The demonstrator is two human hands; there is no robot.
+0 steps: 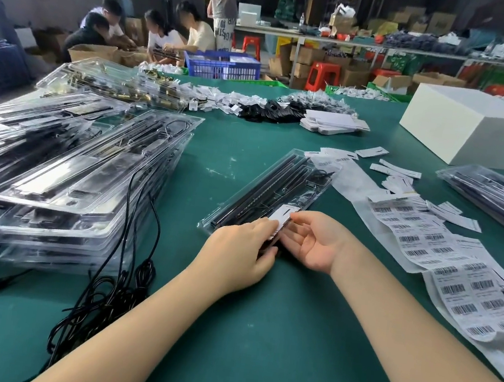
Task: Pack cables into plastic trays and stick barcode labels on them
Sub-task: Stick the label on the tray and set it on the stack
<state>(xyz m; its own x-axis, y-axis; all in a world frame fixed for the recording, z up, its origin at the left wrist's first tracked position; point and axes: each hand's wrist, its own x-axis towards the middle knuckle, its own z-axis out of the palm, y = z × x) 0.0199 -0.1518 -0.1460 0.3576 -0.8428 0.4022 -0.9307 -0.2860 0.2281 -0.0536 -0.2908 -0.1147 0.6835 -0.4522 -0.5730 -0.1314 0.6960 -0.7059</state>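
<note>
Head cam: tray point(271, 190) lies mid-table, near end between both hands. Left hand point(238, 252) pinches the label point(282, 215) down on it; right hand point(311, 241) is open, fingers loose, steadying it. Risk imo: label goes on crooked or creased if the tray slides.

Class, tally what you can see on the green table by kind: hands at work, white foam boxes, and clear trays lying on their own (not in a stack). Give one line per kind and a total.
Hands at work: 2 (left hand, right hand)
White foam box: 1
Single clear tray under the hands: 1
Total: 4
</note>
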